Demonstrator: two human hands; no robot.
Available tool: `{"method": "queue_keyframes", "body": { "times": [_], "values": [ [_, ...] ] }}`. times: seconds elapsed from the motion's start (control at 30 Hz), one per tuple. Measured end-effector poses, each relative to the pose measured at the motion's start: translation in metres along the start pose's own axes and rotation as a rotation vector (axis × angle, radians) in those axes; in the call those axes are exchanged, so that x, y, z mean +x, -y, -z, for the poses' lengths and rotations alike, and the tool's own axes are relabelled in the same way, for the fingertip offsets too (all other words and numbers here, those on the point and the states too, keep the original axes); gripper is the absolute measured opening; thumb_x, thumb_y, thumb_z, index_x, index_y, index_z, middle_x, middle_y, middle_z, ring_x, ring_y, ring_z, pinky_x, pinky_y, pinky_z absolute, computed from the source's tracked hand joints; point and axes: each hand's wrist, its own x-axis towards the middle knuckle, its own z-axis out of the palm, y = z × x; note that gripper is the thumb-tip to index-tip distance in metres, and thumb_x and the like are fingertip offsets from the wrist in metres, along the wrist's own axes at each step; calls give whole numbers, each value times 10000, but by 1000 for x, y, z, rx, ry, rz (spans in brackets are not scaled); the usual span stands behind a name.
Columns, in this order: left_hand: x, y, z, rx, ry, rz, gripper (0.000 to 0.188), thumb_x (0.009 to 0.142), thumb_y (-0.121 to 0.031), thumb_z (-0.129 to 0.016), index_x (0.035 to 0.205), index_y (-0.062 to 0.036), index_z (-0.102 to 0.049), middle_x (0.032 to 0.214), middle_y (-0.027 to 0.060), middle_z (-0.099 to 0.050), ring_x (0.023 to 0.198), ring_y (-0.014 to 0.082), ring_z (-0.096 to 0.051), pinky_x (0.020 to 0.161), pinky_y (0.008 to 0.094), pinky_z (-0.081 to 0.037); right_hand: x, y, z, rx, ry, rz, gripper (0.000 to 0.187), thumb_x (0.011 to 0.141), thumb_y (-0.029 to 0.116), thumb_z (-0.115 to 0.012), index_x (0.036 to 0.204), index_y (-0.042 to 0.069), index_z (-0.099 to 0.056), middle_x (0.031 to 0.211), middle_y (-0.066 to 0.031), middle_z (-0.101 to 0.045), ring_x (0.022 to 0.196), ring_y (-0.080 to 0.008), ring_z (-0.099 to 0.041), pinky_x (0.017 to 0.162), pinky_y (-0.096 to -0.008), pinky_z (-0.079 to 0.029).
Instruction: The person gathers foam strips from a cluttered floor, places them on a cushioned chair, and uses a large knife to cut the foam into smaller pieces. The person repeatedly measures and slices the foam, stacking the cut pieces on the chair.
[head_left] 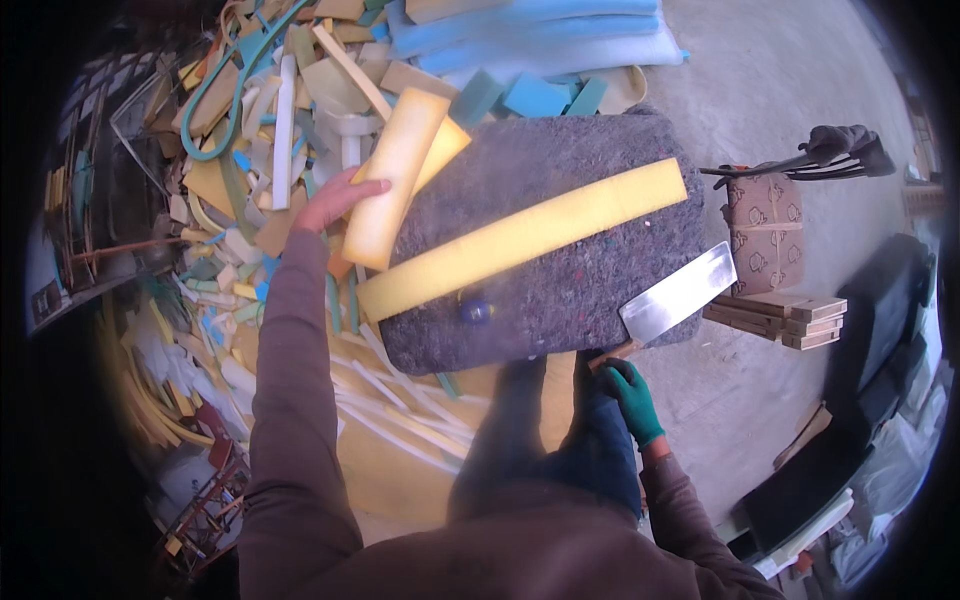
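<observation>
At the left edge of a grey felt-covered work surface [560, 260], my bare left hand [335, 200] is closed on a pale yellow foam block [400, 170], thumb on its face. Another yellow foam piece [440, 155] shows partly behind that block. My right hand [632, 395], in a green glove, is wrapped round the wooden handle of a wide-bladed knife [678, 295] near the surface's front right corner; the blade slants up and to the right. Between the hands, a long yellow foam strip [530, 235] lies diagonally across the felt. Below it sits a small blue round object [477, 311].
A heap of foam offcuts [270, 130] spreads along the left, with white strips [400, 400] on the floor nearer me. Blue foam sheets [540, 35] are stacked beyond. To the right stand a patterned brown block [766, 220], wooden pieces [790, 315] and dark-ended rods [800, 160].
</observation>
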Motion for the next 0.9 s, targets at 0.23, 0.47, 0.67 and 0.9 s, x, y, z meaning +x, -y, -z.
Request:
{"method": "queue_keyframes", "body": {
  "times": [0.23,0.47,0.67,0.9],
  "values": [
    [-43,32,24,-320,-163,-169,632,995,-435,-779,1455,-23,-645,1332,75,-722,1190,171,-689,1042,339,-531,3,9,-1,126,31,-76,385,1144,228,-620,1461,11,-646,1320,-70,-725,1154,-160,-702,1011,-308,-566],
    [-127,107,-57,-630,-88,-194,623,1086,-362,-622,1576,-1,-487,1455,153,-636,1289,261,-661,1097,419,-548,1,36,-7,-485,81,391,400,1092,197,-668,1446,16,-635,1436,-177,-643,1313,-284,-635,1100,-410,-521],
    [-181,11,-272,-506,57,-197,762,1036,-234,-699,1665,17,-350,1586,177,-520,1412,275,-552,1189,413,-450,-26,111,-34,359,114,122,849,1049,306,-781,1688,10,-306,1646,-180,-448,1483,-260,-490,1211,-348,-437],
    [-163,-161,-436,-401,353,-354,824,1016,-353,-790,1606,60,-387,1507,214,-581,1341,280,-606,1129,405,-491,-33,115,62,477,-229,227,957,971,333,-855,1685,-10,-317,1598,-203,-500,1430,-278,-551,1150,-403,-514]
  ]
}}
